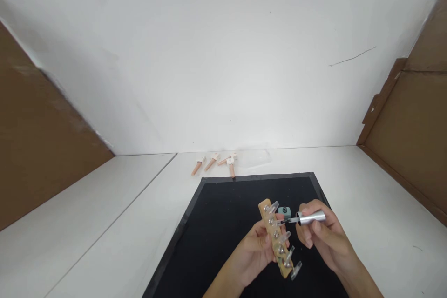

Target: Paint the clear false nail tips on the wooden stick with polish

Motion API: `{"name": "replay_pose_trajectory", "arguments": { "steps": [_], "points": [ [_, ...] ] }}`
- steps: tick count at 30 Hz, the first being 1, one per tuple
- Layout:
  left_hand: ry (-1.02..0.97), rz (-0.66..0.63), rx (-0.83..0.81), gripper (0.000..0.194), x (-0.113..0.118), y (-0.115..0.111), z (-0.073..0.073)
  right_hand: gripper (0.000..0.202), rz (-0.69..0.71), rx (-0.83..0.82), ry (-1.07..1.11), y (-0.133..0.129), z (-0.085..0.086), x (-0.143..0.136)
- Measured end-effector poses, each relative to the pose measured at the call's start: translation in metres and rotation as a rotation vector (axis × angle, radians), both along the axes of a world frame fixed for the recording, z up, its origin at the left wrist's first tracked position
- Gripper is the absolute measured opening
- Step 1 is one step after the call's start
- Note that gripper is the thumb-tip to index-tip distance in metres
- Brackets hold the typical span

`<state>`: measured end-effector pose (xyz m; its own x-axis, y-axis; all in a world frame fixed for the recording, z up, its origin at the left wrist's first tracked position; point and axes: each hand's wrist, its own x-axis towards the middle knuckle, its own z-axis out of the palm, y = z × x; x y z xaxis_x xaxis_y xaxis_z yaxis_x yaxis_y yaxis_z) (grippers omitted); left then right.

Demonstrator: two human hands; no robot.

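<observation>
My left hand (256, 249) is closed around a narrow wooden nail-tip stand (275, 235), tilted over the black mat. Several clear false nail tips (284, 237) stick out along its right side, by round metallic knobs. In my right hand (323, 230) is a nail polish brush (312, 217), gripped by its silver cap. Its dark bristles point left and meet, or nearly meet, the second nail tip from the top; exact contact is hard to tell. Just behind, a small teal bottle (284, 212) stands on the mat, a dark round opening on top.
Several pinkish finger-shaped pieces with white ends (211, 163) lie past the far edge of the black mat (216, 223). Beside them is a clear plastic piece (256, 158). Brown cardboard panels (412, 116) stand at both sides, a white wall (223, 56) behind.
</observation>
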<state>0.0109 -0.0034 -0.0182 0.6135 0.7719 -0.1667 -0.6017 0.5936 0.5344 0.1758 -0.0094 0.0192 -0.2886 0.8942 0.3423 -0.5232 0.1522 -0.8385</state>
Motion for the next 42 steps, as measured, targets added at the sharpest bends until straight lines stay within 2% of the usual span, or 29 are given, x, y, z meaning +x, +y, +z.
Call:
{"name": "replay_pose_trajectory", "arguments": {
  "steps": [4, 9, 14, 18, 32, 42],
  "points": [
    [0.010, 0.013, -0.017, 0.039, 0.000, -0.001, 0.004, 0.013, 0.005, 0.033, 0.019, 0.001, 0.001, 0.000],
    [0.010, 0.008, -0.023, 0.038, 0.000, -0.001, 0.003, 0.023, -0.054, 0.037, -0.029, 0.001, -0.001, -0.001],
    [0.011, 0.003, -0.006, 0.040, 0.002, 0.000, -0.001, 0.013, -0.153, 0.045, -0.128, 0.003, -0.004, 0.001],
    [-0.002, 0.008, 0.017, 0.039, 0.003, 0.000, -0.003, 0.013, -0.198, -0.002, -0.183, 0.002, -0.004, 0.003],
    [0.013, -0.010, 0.029, 0.036, 0.006, 0.001, -0.008, 0.012, -0.143, 0.054, -0.212, 0.002, -0.002, 0.005],
    [0.005, -0.008, 0.022, 0.038, 0.006, 0.000, -0.006, 0.010, -0.169, 0.052, -0.265, 0.002, -0.003, 0.005]
  ]
}}
